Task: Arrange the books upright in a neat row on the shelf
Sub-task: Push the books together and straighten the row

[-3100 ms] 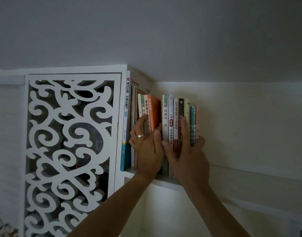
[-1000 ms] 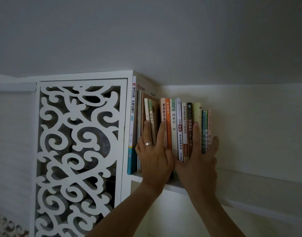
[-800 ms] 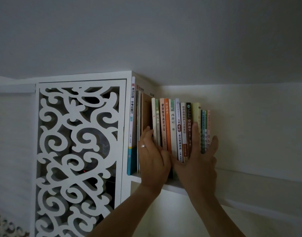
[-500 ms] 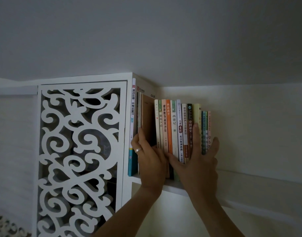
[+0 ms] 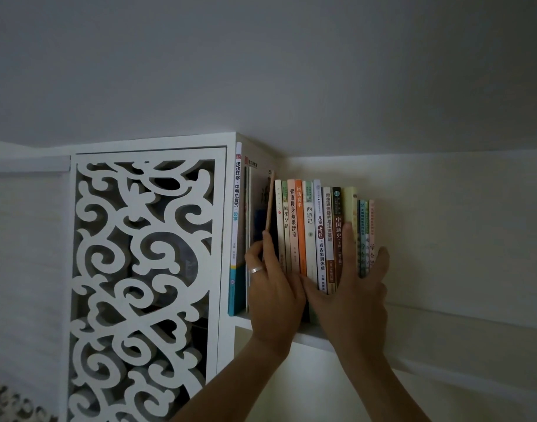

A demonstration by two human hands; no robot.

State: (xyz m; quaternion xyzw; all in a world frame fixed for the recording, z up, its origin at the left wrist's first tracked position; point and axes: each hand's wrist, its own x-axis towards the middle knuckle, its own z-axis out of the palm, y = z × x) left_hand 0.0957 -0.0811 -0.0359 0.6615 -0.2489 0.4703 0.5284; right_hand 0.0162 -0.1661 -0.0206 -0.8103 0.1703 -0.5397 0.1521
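— What are the hands doing up there?

— The left hand (image 5: 271, 287) has its fingers reached into the gap left of the main block of books (image 5: 322, 233), touching a thin brown book (image 5: 269, 208) that leans with its top tipped toward the block. From here I can't tell whether it pinches that book or only props it with straight fingers. The right hand (image 5: 357, 287) is spread flat, fingers straight, pressing on the spines of the block, its thumb around the pink book (image 5: 371, 226) at the block's right end.

— And where does everything sit?

— The block stands upright on the white shelf (image 5: 315, 335). Left of the block comes the leaning brown one, then the gap, then a few taller books (image 5: 237, 220) against the carved white cabinet (image 5: 145, 269).

— So what would make this step go well?

— I'd say keep the right palm steady so the block can't topple rightward, where nothing but that hand supports it. Then stand the brown book straight and slide it flush against the block, or push the whole block leftward to close the gap. Press low on the spines, near the shelf; pushing high would likely tilt them. Finish by evening the spines along the shelf's front edge.
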